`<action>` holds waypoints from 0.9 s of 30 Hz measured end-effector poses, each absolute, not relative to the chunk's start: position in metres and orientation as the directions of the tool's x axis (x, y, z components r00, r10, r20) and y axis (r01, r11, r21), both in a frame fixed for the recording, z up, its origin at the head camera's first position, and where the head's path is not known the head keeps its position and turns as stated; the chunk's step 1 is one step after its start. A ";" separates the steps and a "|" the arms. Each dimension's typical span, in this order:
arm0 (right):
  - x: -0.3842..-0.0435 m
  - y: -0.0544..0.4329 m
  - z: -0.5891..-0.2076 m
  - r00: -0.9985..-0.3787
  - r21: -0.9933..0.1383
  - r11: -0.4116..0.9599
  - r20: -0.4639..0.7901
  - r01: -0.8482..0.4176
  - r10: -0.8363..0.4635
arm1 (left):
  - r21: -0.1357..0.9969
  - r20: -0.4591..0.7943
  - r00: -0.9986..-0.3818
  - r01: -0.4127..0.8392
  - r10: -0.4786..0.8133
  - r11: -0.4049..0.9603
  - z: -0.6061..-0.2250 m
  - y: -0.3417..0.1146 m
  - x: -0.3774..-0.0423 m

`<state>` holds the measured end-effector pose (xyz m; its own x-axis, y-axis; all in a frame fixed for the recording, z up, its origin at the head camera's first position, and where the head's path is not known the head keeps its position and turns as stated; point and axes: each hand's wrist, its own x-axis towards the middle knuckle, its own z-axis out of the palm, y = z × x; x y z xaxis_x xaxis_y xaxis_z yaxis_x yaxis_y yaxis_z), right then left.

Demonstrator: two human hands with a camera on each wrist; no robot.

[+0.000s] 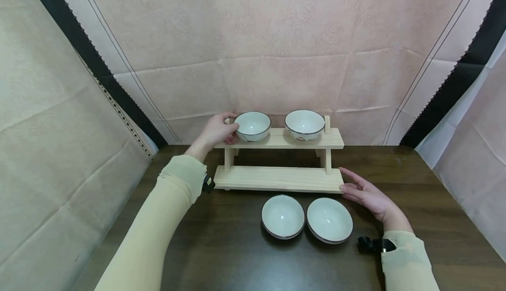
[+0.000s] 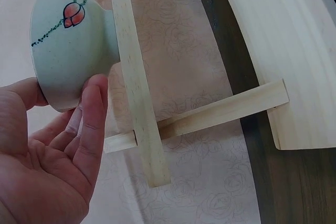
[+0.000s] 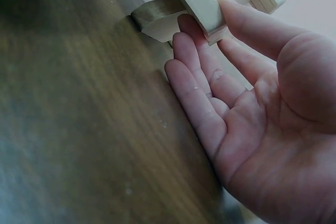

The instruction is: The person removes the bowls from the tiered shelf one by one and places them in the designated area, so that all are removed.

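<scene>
A pale wooden two-tier rack (image 1: pixel 276 179) stands on the table. On its upper board, at the left end, sits a white bowl (image 1: pixel 253 126) with a dark rim; the left wrist view shows a red floral motif on its side. My left hand (image 1: pixel 221 131) pinches that bowl (image 2: pixel 63 51) at its left side, thumb near the rim and fingers lower down. A second bowl (image 1: pixel 305 125) sits at the right of the upper board. My right hand (image 1: pixel 367 199) grips the right end of the lower board, with the thumb on one face and fingers beneath it.
Two more white bowls, a left one (image 1: pixel 283 217) and a right one (image 1: pixel 330 220), stand side by side on the dark wooden table (image 1: pixel 221 247) in front of the rack. Behind the table hangs a pinkish patterned cloth (image 1: pixel 276 27), with cloth at both sides too.
</scene>
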<state>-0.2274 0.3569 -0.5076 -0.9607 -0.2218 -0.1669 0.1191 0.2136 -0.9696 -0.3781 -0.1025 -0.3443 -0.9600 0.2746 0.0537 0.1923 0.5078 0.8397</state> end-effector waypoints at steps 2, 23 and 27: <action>-0.227 0.357 -0.508 -0.961 -0.970 0.213 -0.168 0.120 -0.221 | 0.844 0.051 -0.961 0.187 0.273 0.503 -0.345 -0.102 -0.378; -0.226 0.356 -0.506 -0.961 -0.968 0.218 -0.170 0.122 -0.218 | 0.882 0.033 -0.962 0.156 0.273 0.444 -0.345 -0.100 -0.375; -0.226 0.356 -0.506 -0.962 -0.969 0.218 -0.164 0.116 -0.218 | 0.898 0.019 -0.963 0.136 0.270 0.419 -0.344 -0.100 -0.375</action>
